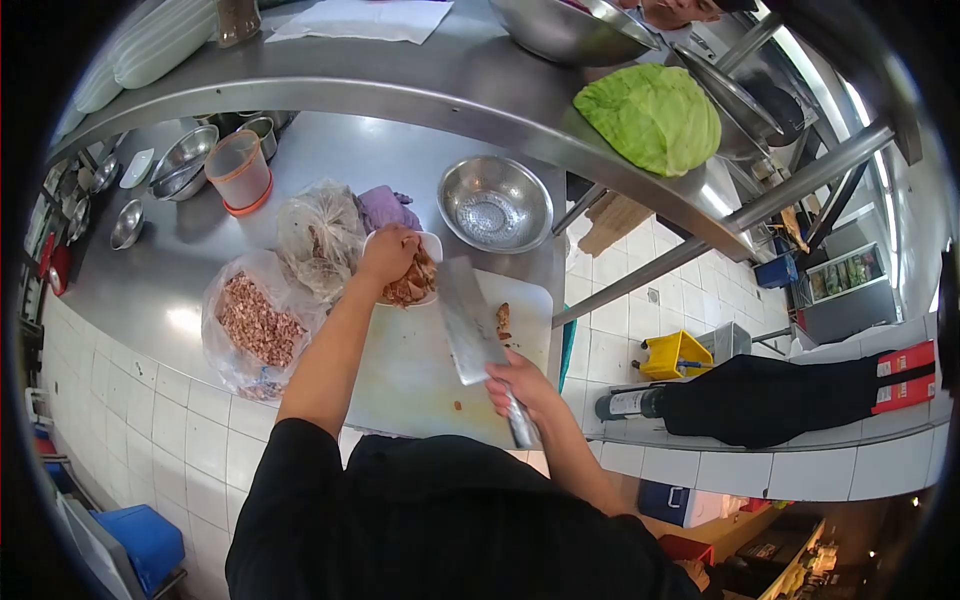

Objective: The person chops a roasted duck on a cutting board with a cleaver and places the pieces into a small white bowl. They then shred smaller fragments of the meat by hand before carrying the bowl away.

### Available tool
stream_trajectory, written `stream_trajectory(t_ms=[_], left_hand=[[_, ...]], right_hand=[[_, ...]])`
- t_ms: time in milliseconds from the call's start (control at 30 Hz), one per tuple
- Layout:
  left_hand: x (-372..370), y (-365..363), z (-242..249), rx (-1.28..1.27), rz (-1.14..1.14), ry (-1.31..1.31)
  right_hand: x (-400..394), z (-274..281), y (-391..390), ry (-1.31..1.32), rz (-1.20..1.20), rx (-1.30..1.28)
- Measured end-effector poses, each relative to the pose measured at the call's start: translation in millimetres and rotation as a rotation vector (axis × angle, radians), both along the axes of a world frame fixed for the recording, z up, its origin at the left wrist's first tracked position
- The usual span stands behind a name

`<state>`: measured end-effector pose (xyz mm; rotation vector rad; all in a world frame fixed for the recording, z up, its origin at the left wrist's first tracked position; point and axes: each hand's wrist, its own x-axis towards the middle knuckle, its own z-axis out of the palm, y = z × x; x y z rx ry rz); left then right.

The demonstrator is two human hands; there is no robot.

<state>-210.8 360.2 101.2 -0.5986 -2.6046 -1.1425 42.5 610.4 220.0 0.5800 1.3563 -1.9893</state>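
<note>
My left hand (392,255) is in a white bowl (434,243), its fingers curled over brown, cooked-looking meat pieces (413,284); the fingertips are partly hidden. The bowl rests at the upper left of a white cutting board (400,375). Gripped by its handle in my right hand (522,386) is a wide-bladed cleaver (468,320), held over the board with the blade pointing away from me. A few brown meat bits (502,320) lie on the board to the right of the blade.
Left of the board are a bag of diced meat (258,322), a cloudy plastic bag (318,235) and a purple bag (388,208). A metal bowl (495,204) stands behind the board. Overhead, a steel shelf (400,105) carries a cabbage (655,120). Another person is partly visible at top right.
</note>
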Motion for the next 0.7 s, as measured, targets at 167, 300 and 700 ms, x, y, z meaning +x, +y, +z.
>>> stream_trajectory(t_ms=[167,300,700], left_hand=[[16,-10,20,0.252,0.122,-0.286],[-4,-28,-8,0.494,0.179,-0.345],[-94,-40,21,0.057,-0.101,-0.233]], right_hand=[[56,-1,49,0.003,-0.081,0.246],[86,-26,73,0.052,-0.05,0.391],[118,-22,52,0.125,0.059,0.928]])
